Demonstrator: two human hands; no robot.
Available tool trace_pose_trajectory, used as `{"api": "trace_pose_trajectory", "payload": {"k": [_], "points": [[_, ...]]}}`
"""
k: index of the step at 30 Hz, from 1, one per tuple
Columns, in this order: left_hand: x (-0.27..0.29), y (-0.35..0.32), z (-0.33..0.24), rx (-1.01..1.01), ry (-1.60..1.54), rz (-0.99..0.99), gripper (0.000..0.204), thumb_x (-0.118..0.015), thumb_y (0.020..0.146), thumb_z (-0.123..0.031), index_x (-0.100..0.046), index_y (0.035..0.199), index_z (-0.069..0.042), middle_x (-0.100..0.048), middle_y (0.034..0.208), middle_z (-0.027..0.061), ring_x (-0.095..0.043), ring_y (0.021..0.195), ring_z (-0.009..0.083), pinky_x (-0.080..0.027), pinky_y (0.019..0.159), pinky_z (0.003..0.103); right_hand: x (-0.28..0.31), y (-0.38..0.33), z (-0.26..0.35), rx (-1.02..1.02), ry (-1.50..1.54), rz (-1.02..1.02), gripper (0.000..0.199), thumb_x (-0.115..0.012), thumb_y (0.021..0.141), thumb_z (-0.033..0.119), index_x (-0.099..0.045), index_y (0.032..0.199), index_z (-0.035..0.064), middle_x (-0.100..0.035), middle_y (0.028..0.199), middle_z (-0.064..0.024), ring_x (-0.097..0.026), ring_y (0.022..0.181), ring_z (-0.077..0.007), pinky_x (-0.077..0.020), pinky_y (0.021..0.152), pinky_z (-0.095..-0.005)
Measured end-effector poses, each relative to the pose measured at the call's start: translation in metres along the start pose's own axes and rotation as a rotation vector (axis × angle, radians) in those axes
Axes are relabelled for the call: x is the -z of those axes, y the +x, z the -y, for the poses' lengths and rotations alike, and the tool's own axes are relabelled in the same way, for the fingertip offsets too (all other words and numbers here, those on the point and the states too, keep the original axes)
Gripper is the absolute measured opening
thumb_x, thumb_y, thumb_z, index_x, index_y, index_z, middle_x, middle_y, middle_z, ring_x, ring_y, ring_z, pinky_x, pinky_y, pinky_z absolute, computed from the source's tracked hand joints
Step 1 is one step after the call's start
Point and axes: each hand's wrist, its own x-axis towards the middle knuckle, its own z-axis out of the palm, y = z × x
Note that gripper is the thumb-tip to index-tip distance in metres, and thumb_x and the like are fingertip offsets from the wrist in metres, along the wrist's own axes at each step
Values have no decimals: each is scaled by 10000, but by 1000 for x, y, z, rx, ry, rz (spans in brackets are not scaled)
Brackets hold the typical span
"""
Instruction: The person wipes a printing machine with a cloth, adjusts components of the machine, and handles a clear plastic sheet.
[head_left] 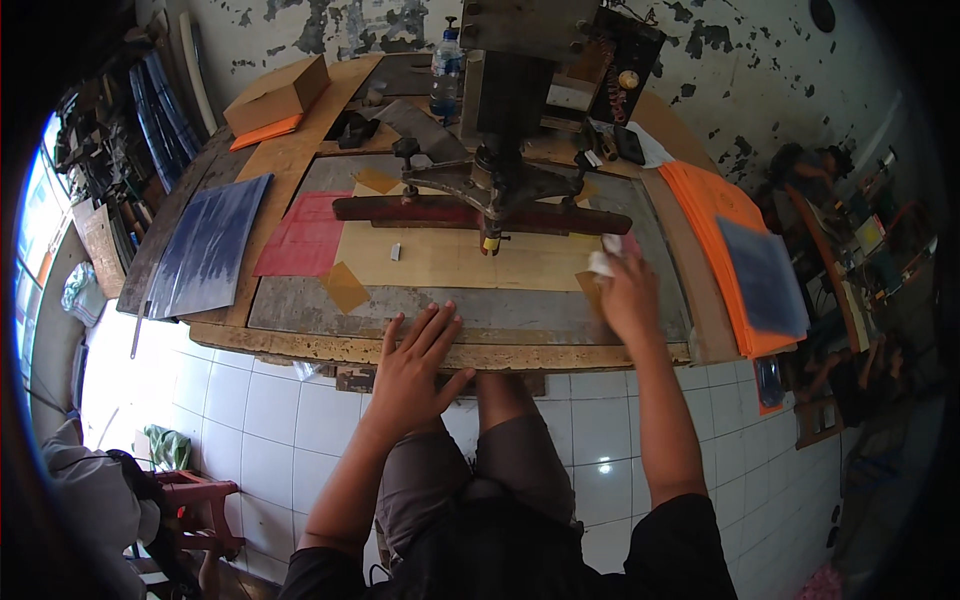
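The left hand (415,365) is lying flat, fingers spread wide, on the worn wooden counter (330,345) edge. The right hand (628,295) is gripping a crumpled white cloth (603,258), pressing it onto the grey screen-printing frame (480,312) near the red wooden squeegee bar (400,210).

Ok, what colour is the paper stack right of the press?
Orange, under a dark blue sheet; head view.

The flat rectangular printing screen (470,262) has a matt tan mesh patched with yellowish tape, set in a worn, scuffed grey frame. Above it the long dark-red squeegee bar (480,213) looks like smooth painted wood, hung from dull cast metal. The crumpled white rag (603,260) is soft cloth. The orange paper stack (712,210) is matt; the white floor tiles (250,400) shine glossy.
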Motion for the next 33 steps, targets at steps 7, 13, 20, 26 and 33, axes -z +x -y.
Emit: {"api": "trace_pose_trajectory", "payload": {"k": [7, 13, 20, 26, 33], "points": [[4, -2, -1, 36, -1, 14, 752, -775, 962, -443, -578, 1594, -86, -506, 1723, 77, -436, 1614, 280, -200, 1343, 590, 21, -29, 121, 509, 457, 52, 464, -792, 847, 33, -765, 1308, 87, -676, 1333, -135, -626, 1315, -384, -496, 1140, -552], [4, 1, -5, 32, 1, 32, 758, -753, 984, -455, -553, 1619, -91, -475, 1745, 75, -414, 1627, 280, -178, 1348, 597, 22, 0, -16, -49, 248, -10, 404, -762, 900, -16, -768, 1294, 71, -690, 1334, -165, -673, 1239, -371, -553, 1090, -483], [3, -2, -5, 50, 32, 59, 750, -725, 1000, -442, -536, 1634, -88, -460, 1754, 86, -403, 1633, 293, -165, 1349, 609, 34, -84, 103, 270, 339, 46, 530, -778, 854, -12, -758, 1371, 103, -664, 1407, -153, -612, 1370, -389, -508, 1168, -498], [10, -1, -5, 45, 51, 74, 702, -687, 1033, -408, -529, 1631, -76, -460, 1750, 99, -408, 1627, 298, -180, 1338, 638, 48, -99, 87, 208, 415, 38, 604, -790, 813, -19, -757, 1396, 136, -662, 1434, -141, -610, 1378, -375, -487, 1172, -530], [3, 0, -7, 31, 70, 40, 687, -675, 1041, -390, -525, 1634, -78, -469, 1742, 99, -408, 1627, 297, -168, 1338, 655, 42, -86, 3, -136, 54, -88, 466, -794, 893, 24, -729, 1352, 59, -627, 1481, -158, -591, 1372, -400, -478, 1168, -532]]}}
